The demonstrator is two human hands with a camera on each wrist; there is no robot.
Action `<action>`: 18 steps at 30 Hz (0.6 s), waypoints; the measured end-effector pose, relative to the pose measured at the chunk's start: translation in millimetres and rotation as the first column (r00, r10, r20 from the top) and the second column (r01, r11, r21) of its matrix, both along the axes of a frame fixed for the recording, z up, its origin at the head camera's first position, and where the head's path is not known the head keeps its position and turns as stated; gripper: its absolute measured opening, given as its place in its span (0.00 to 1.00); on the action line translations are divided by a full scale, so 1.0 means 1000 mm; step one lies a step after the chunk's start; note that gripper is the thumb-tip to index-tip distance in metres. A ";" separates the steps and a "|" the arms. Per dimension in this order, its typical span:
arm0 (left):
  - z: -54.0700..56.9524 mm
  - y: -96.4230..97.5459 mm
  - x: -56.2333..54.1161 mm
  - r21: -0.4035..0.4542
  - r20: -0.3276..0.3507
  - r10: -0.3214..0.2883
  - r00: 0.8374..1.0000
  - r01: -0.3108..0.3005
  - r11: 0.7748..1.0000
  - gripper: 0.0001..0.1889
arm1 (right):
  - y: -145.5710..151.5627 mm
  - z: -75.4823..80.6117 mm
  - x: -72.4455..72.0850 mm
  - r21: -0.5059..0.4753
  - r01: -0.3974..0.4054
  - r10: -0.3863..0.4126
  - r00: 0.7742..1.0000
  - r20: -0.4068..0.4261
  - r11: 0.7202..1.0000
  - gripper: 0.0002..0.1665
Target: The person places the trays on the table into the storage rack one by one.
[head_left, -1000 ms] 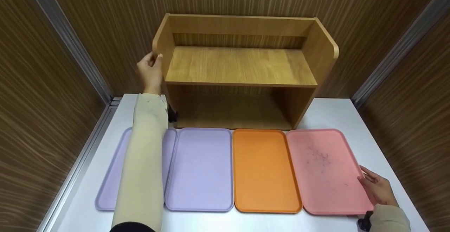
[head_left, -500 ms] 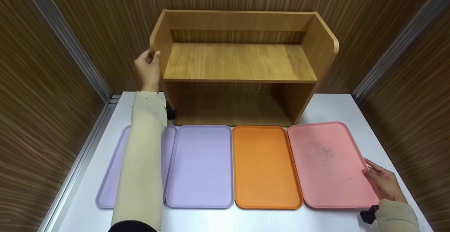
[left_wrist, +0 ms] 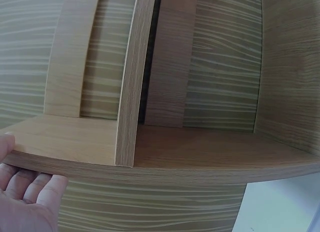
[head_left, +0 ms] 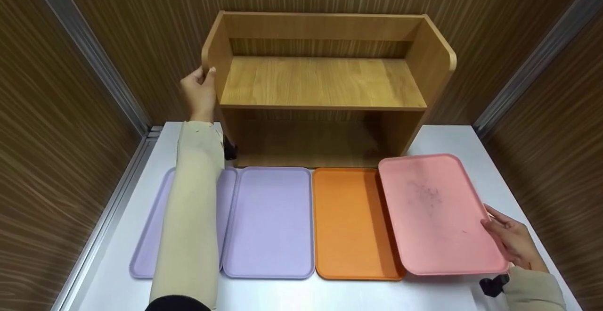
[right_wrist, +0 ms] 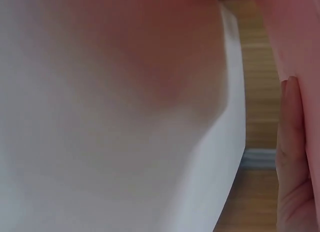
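My left hand (head_left: 200, 93) grips the left side panel of a wooden two-tier shelf (head_left: 325, 82), thumb inside and fingers outside. The left wrist view shows the panel's front edge (left_wrist: 165, 173) between the thumb and fingers of that hand (left_wrist: 32, 204). With my right hand (head_left: 513, 240) I hold a pink tray (head_left: 443, 216) by its right edge, thumb on top. The tray is raised off the white table, tilted, and its left side overlaps an orange tray (head_left: 353, 226). Dark scribble marks show on the pink surface. In the right wrist view, fingers (right_wrist: 292, 137) lie against the tray's underside.
Two lilac trays (head_left: 268, 221) lie left of the orange one; my left sleeve (head_left: 191, 207) covers part of the outer lilac tray (head_left: 150, 240). The white table (head_left: 438, 136) is enclosed by wood-grain walls (head_left: 556, 146) at the back and sides.
My right hand has lifted the pink tray from the table and shifted it so its left edge now overlaps the orange tray. The left hand keeps its grip on the shelf.
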State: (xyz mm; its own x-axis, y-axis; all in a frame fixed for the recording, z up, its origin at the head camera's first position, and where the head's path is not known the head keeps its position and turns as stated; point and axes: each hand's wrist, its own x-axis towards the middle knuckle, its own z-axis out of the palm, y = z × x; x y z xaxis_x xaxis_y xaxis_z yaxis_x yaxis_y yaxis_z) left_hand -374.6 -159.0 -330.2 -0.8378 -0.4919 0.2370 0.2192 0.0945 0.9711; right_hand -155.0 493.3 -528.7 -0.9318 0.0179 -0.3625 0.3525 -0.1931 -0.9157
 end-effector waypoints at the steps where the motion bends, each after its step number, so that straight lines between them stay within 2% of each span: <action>1: 0.000 0.000 0.000 -0.005 -0.002 0.003 1.000 -0.003 1.000 0.15 | -0.003 0.002 -0.001 0.002 0.004 -0.004 1.000 0.002 1.000 0.21; 9: -0.001 0.000 -0.002 -0.032 -0.016 0.030 0.999 -0.030 0.999 0.14 | -0.035 0.012 -0.004 -0.032 0.002 -0.003 0.999 -0.035 0.999 0.22; 18: -0.002 0.000 -0.002 -0.014 -0.028 0.011 1.000 -0.011 1.000 0.14 | -0.076 0.023 -0.011 -0.073 -0.031 0.028 0.999 -0.044 0.997 0.22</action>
State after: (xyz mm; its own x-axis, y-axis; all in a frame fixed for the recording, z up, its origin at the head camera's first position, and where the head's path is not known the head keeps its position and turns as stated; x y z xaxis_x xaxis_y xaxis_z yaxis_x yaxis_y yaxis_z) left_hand -376.7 -159.1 -331.9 -0.8251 -0.4976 0.2675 0.2453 0.1110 0.9631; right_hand -166.1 417.1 -506.1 -0.9464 -0.0351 -0.3210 0.3193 -0.2505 -0.9140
